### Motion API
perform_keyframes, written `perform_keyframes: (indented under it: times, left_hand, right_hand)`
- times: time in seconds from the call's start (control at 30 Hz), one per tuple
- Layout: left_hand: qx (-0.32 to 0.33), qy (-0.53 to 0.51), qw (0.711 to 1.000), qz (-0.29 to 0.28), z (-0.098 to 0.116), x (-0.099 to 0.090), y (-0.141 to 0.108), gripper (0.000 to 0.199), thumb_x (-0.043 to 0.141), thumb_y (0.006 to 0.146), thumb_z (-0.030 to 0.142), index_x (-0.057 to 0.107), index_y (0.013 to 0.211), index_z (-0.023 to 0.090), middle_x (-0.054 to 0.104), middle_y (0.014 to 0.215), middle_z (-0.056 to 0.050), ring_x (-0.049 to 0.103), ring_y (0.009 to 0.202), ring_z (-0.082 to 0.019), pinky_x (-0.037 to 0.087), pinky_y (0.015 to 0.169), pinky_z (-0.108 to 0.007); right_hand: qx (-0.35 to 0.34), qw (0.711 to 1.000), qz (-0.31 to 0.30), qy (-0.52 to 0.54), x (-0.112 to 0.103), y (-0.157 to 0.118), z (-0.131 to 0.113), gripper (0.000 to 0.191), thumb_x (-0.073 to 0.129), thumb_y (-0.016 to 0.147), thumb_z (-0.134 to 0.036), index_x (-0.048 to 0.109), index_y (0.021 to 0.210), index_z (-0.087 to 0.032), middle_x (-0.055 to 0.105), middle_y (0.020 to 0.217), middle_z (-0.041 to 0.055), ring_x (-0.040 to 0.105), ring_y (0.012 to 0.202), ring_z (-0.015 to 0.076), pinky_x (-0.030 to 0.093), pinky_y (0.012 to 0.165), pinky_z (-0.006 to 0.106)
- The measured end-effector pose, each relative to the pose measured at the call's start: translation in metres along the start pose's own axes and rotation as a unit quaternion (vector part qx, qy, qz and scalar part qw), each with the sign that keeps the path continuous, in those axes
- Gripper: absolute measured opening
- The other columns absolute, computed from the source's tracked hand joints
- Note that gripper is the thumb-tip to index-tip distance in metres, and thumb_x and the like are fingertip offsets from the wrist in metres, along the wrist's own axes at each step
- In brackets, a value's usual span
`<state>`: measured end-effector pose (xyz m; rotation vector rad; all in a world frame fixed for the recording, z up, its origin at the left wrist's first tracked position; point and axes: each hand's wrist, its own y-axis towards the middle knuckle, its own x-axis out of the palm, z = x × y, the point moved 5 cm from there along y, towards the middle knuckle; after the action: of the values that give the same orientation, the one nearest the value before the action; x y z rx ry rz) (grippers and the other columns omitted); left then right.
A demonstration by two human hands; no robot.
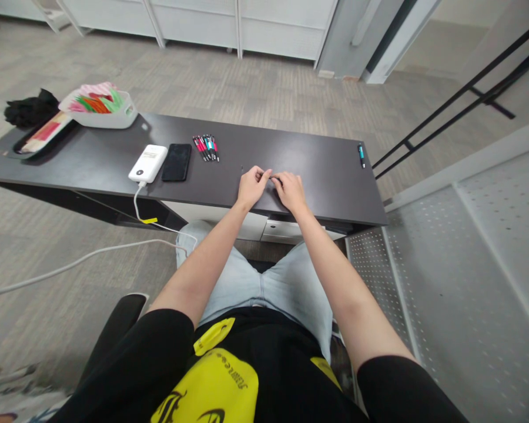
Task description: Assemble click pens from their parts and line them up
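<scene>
My left hand and my right hand meet over the dark tabletop, fingertips almost touching. Both are closed in a pinch. A thin, dark bit shows between the fingertips, too small to name. Just beyond my left hand lies a tiny dark piece on the table. To the left, several pens in pink and teal lie side by side in a row. One teal and black pen lies alone near the table's right end.
Left of the pens are a black phone and a white power bank with a white cable hanging over the front edge. Farther left stand a white basket, a black tray and a black cloth bundle. A perforated panel borders the right.
</scene>
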<state>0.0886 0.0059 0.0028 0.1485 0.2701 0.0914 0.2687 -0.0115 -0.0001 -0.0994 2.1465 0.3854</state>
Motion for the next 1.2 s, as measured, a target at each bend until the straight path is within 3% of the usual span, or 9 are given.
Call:
perform_keyframes:
  times: [0.17,0.3,0.5,0.7,0.8,1.03,1.2]
  left_hand:
    - [0.002,-0.011,1.000,-0.001,-0.002,0.000,0.001,0.054,0.102,0.112,0.057,0.067,0.082,0.029,0.072,0.075,0.002,0.066,0.075,-0.022,0.052,0.083,-0.037]
    - [0.001,-0.008,1.000,0.003,-0.002,0.000,0.002,0.055,0.102,0.111,0.062,0.068,0.083,0.029,0.072,0.074,0.001,0.065,0.075,-0.022,0.051,0.082,-0.037]
    - [-0.020,0.007,1.000,0.016,0.002,-0.005,-0.001,0.058,0.092,0.123,0.036,0.059,0.075,0.027,0.066,0.067,0.004,0.066,0.072,-0.019,0.050,0.082,-0.033]
    - [-0.035,-0.029,0.998,0.042,0.002,-0.007,-0.002,0.058,0.089,0.127,0.046,0.059,0.081,0.028,0.063,0.067,0.006,0.072,0.069,-0.018,0.055,0.079,-0.030]
    - [-0.034,-0.056,0.996,0.060,0.000,-0.007,0.000,0.053,0.090,0.126,0.051,0.062,0.087,0.028,0.068,0.071,0.005,0.072,0.069,-0.017,0.057,0.078,-0.029]
    - [-0.040,-0.097,0.991,0.083,-0.011,-0.011,0.005,0.034,0.080,0.129,0.026,0.066,0.098,0.027,0.072,0.079,0.005,0.072,0.069,-0.015,0.058,0.077,-0.026]
    - [-0.046,-0.101,0.989,0.097,-0.014,-0.010,0.006,0.013,0.079,0.127,0.023,0.075,0.114,0.026,0.090,0.106,-0.003,0.077,0.072,-0.014,0.064,0.079,-0.027]
  right_hand:
    - [-0.001,1.000,0.005,0.013,-0.002,-0.001,0.001,0.021,0.064,0.128,-0.035,0.084,0.131,-0.029,0.091,0.148,0.0190,0.077,0.142,0.0446,0.056,0.126,0.060]
    - [0.003,0.999,0.006,0.032,-0.001,-0.001,0.001,0.019,0.069,0.125,-0.030,0.086,0.132,-0.028,0.090,0.149,0.0190,0.081,0.141,0.0423,0.061,0.125,0.055]
    - [-0.019,0.996,0.042,0.073,0.001,-0.001,0.007,0.012,0.072,0.122,-0.033,0.085,0.121,-0.030,0.092,0.138,0.0154,0.084,0.132,0.0395,0.067,0.122,0.054]
    - [-0.049,0.996,0.058,0.053,0.002,-0.003,0.005,0.014,0.068,0.120,-0.030,0.082,0.123,-0.028,0.091,0.135,0.0164,0.085,0.124,0.0383,0.066,0.115,0.052]
    - [-0.017,0.996,0.081,0.013,-0.002,-0.004,0.005,0.014,0.067,0.119,-0.028,0.081,0.121,-0.029,0.091,0.129,0.0144,0.084,0.116,0.0368,0.064,0.111,0.051]
    - [0.033,0.994,0.109,0.000,-0.008,-0.004,0.005,0.010,0.067,0.113,-0.024,0.075,0.112,-0.031,0.089,0.118,0.0120,0.083,0.115,0.0361,0.060,0.108,0.048]
    - [0.096,0.982,0.157,0.045,-0.015,-0.006,0.009,0.007,0.066,0.112,-0.027,0.070,0.108,-0.032,0.089,0.114,0.0097,0.083,0.114,0.0345,0.057,0.113,0.049]
